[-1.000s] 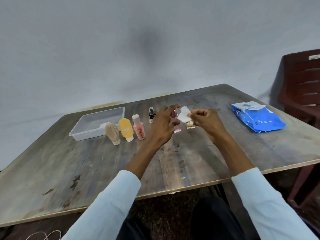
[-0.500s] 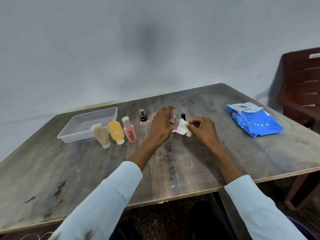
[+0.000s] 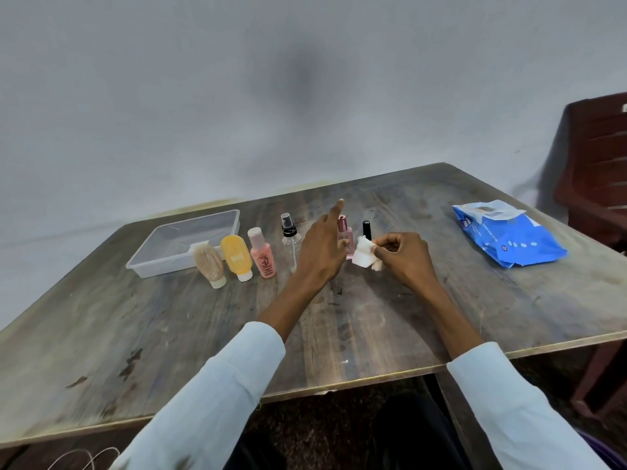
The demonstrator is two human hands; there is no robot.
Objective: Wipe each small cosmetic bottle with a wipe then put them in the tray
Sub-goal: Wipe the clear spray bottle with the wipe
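Since half a second ago my left hand (image 3: 320, 247) has lifted its forefinger off the pink bottle (image 3: 344, 237); its fingers are now spread and hold nothing, hovering just in front of that bottle. My right hand (image 3: 403, 259) keeps pinching the white wipe (image 3: 363, 252), with something small and pale under it that I cannot make out. Both hands sit around the middle of the tabletop (image 3: 169, 334). A black-capped bottle (image 3: 366, 229) stands just behind the wipe. Leftward along the row stand a clear spray bottle (image 3: 290, 232), a peach bottle (image 3: 262, 252), a yellow tube (image 3: 236, 257) and a beige tube (image 3: 210, 265). Toward the far left corner lies the clear tray (image 3: 163, 247), touching the beige tube. Near the right edge lies the blue wipes pack (image 3: 509, 234).
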